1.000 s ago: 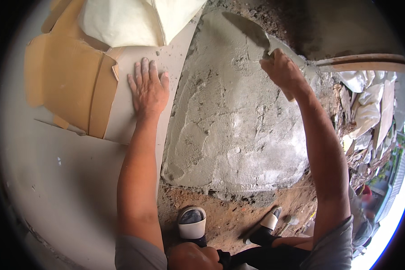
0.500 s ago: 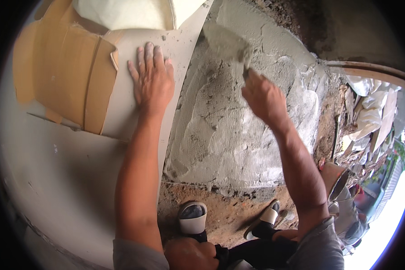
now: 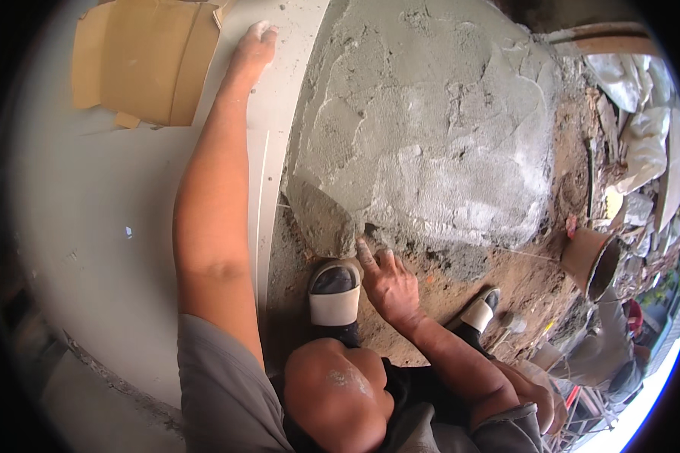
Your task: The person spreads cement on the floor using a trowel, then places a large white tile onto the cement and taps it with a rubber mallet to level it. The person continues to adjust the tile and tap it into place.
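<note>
The trowel (image 3: pixel 319 215) blade lies ahead and left of the right hand (image 3: pixel 391 288), the nearer one, whose fingers are clamped on the handle; its long axis slants up-left at the grey cement (image 3: pixel 431 136)'s near-left corner. The left hand (image 3: pixel 254 45) is at the grey board (image 3: pixel 281 83), its finger spread impossible to tell. Half a second ago the blade was at the cement's far part
</note>
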`<control>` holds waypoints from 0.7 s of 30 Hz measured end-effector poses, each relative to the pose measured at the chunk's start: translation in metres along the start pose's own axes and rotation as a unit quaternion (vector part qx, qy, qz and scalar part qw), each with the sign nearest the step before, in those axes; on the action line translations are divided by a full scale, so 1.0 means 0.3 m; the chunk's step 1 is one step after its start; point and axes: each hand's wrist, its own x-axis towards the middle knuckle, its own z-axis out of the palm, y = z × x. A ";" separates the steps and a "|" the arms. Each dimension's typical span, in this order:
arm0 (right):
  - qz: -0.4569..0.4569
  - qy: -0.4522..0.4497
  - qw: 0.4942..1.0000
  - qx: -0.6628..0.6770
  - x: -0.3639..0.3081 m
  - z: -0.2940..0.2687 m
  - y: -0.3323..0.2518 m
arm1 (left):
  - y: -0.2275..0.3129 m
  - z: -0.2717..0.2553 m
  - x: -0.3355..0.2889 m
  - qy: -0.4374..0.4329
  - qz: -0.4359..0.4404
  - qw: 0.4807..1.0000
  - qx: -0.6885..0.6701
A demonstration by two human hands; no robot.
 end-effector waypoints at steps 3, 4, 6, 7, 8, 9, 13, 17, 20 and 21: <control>0.015 -0.080 0.995 0.062 -0.101 -0.041 0.045 | 0.069 -0.086 -0.131 0.055 -0.018 0.997 -0.055; 0.025 -0.104 0.989 0.099 -0.119 -0.066 0.064 | 0.089 -0.114 -0.178 0.074 -0.008 0.993 -0.088; -0.003 -0.036 0.980 0.197 -0.125 -0.110 0.096 | 0.113 -0.169 -0.274 0.105 0.004 0.983 -0.153; 0.033 -0.073 0.966 0.246 -0.117 -0.128 0.108 | 0.119 -0.183 -0.328 0.117 -0.002 0.976 -0.186; 0.069 -0.106 0.947 0.296 -0.097 -0.143 0.118 | 0.122 -0.196 -0.378 0.123 0.015 0.968 -0.220; 0.104 -0.104 0.933 0.328 -0.068 -0.148 0.118 | 0.128 -0.208 -0.415 0.141 -0.001 0.960 -0.242; 0.081 -0.180 0.905 0.377 0.047 -0.148 0.140 | 0.171 -0.183 -0.541 0.144 0.014 0.950 -0.276; 0.176 -0.203 0.866 0.423 -0.030 -0.180 0.297 | 0.235 -0.184 -0.647 0.127 0.020 0.960 -0.247; 0.284 -0.142 0.813 0.488 -0.225 -0.210 0.524 | 0.281 -0.167 -0.707 0.120 -0.005 0.952 -0.283; 0.348 -0.118 0.796 0.481 -0.304 -0.212 0.598 | 0.296 -0.154 -0.715 0.109 -0.011 0.942 -0.316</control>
